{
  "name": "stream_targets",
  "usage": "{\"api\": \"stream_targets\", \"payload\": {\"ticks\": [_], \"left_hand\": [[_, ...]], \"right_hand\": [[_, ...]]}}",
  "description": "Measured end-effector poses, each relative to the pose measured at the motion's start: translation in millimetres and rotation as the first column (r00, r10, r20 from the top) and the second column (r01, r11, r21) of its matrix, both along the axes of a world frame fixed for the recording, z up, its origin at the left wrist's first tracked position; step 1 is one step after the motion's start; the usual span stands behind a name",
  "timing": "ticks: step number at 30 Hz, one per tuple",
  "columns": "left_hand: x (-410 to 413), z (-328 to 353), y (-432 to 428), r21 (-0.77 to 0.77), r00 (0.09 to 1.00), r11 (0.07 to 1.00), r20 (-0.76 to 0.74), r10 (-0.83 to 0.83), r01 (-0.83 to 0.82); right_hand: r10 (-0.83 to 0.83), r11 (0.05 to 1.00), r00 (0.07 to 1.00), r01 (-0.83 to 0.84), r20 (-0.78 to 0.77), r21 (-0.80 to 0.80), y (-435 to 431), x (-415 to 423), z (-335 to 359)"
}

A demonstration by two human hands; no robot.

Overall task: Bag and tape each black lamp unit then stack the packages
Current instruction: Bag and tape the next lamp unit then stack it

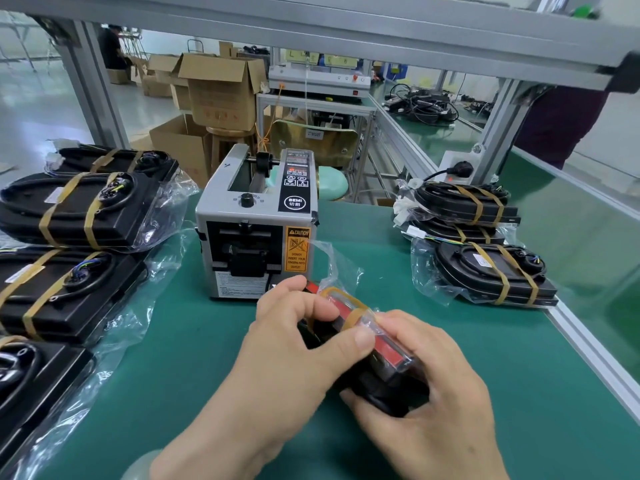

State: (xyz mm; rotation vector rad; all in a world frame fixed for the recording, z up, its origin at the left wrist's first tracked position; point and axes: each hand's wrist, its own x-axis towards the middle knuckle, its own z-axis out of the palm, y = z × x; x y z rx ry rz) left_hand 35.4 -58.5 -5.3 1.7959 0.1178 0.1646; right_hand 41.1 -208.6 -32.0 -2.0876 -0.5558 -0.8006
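Both hands hold a black lamp unit (391,370) with a red face, wrapped in a clear plastic bag, just above the green mat. My left hand (294,344) grips its left side, thumb pressing a tan tape strip (349,308) over the bag. From the right, my right hand (433,386) curls around the unit's lower end. Loose bag plastic (332,261) sticks up behind the unit. Most of the unit is hidden by my hands.
A grey tape dispenser machine (256,223) stands just behind my hands. Taped, bagged lamp packages lie stacked on the left (79,213) and on the right (491,271). The table's aluminium edge (588,348) runs along the right. Cardboard boxes (221,88) sit beyond the bench.
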Motion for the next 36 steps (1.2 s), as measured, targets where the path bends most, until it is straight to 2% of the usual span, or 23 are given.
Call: {"api": "stream_targets", "payload": {"ticks": [4,6,8,10,12,14,15,17,18,19,21,23,24,25,26,27,29,30,31,32,33,34,36], "left_hand": [[4.2,1.4,3.4,0.031,0.997,0.999,0.074,0.022,-0.024],[7.4,3.6,8.8,0.016,0.985,0.994,0.139,0.103,-0.106],[15.6,4.8,22.2,-0.049,0.949,0.963,0.162,0.269,-0.265],[24.0,3.7,39.6,-0.192,0.944,0.935,0.089,0.319,-0.298],[28.4,3.7,51.8,-0.384,0.987,0.909,-0.073,0.145,-0.162],[29.8,3.6,58.1,-0.644,0.966,0.765,-0.211,-0.152,-0.020],[28.8,4.3,60.4,-0.728,0.932,0.685,-0.228,-0.281,0.029],[26.1,7.7,63.0,-0.775,0.880,0.611,-0.165,-0.446,0.164],[24.7,10.6,62.7,-0.755,0.873,0.615,-0.124,-0.472,0.226],[24.8,11.8,61.5,-0.708,0.896,0.665,-0.105,-0.432,0.238],[27.7,11.3,60.5,-0.519,0.984,0.849,-0.080,-0.157,0.093],[29.7,12.2,62.0,-0.215,0.977,0.970,0.150,0.149,-0.115],[30.5,14.6,65.0,-0.093,0.933,0.974,0.280,0.225,-0.207],[30.7,16.1,71.3,-0.049,0.887,0.958,0.366,0.280,-0.282],[30.3,17.2,78.9,-0.105,0.851,0.948,0.418,0.317,-0.302],[27.9,19.3,85.3,-0.238,0.855,0.942,0.410,0.317,-0.236],[24.7,11.4,90.6,-0.420,0.943,0.908,0.304,0.134,0.007],[22.8,3.1,85.7,-0.416,0.973,0.903,0.230,-0.010,0.108],[19.8,-1.8,74.7,-0.416,0.979,0.888,0.137,-0.149,0.194],[18.2,-4.6,60.6,-0.433,0.959,0.857,0.087,-0.270,0.280],[17.4,-7.0,46.6,-0.443,0.926,0.817,0.104,-0.362,0.369],[15.7,-8.8,33.9,-0.457,0.901,0.779,0.159,-0.404,0.430],[15.1,-9.3,23.5,-0.558,0.938,0.755,0.173,-0.299,0.344]], "right_hand": [[0.036,0.998,0.999,-0.036,0.018,-0.042,-2.1,1.8,4.9],[0.060,0.998,0.998,-0.060,-0.018,-0.004,-7.5,1.9,8.0],[0.141,0.977,0.981,-0.116,-0.131,0.177,-15.6,1.2,14.4],[0.290,0.907,0.925,-0.184,-0.244,0.380,-23.6,1.0,21.1],[0.442,0.816,0.850,-0.249,-0.287,0.521,-29.5,1.9,24.9],[0.581,0.719,0.755,-0.302,-0.304,0.625,-31.6,3.7,24.4],[0.639,0.670,0.704,-0.311,-0.310,0.675,-32.2,4.1,23.2],[0.711,0.600,0.624,-0.298,-0.325,0.742,-36.4,5.5,21.2],[0.732,0.578,0.597,-0.288,-0.329,0.763,-38.6,6.0,21.3],[0.744,0.565,0.582,-0.285,-0.329,0.775,-40.2,6.4,21.2],[0.744,0.551,0.590,-0.274,-0.314,0.788,-41.0,7.7,19.9],[0.719,0.513,0.638,-0.219,-0.276,0.830,-39.0,11.3,17.8],[0.710,0.485,0.656,-0.192,-0.256,0.853,-38.8,13.0,15.7],[0.714,0.437,0.664,-0.174,-0.223,0.883,-40.0,14.9,13.6],[0.724,0.380,0.665,-0.164,-0.182,0.910,-41.5,16.6,12.3],[0.755,0.293,0.644,-0.159,-0.126,0.943,-43.1,17.8,10.6],[0.864,-0.021,0.497,-0.135,0.086,0.991,-45.1,21.6,7.8],[0.870,-0.165,0.457,-0.079,0.183,0.983,-44.7,24.0,7.2],[0.854,-0.258,0.464,-0.015,0.235,0.966,-40.1,23.1,6.4],[0.860,-0.246,0.471,0.040,0.199,0.968,-36.8,17.6,5.7],[0.830,-0.144,0.551,0.069,0.082,0.987,-33.6,11.5,8.6],[0.800,-0.084,0.599,0.042,0.042,0.996,-29.0,8.5,10.9],[0.732,0.073,0.674,0.075,-0.105,0.995,-28.1,11.9,6.7]]}}
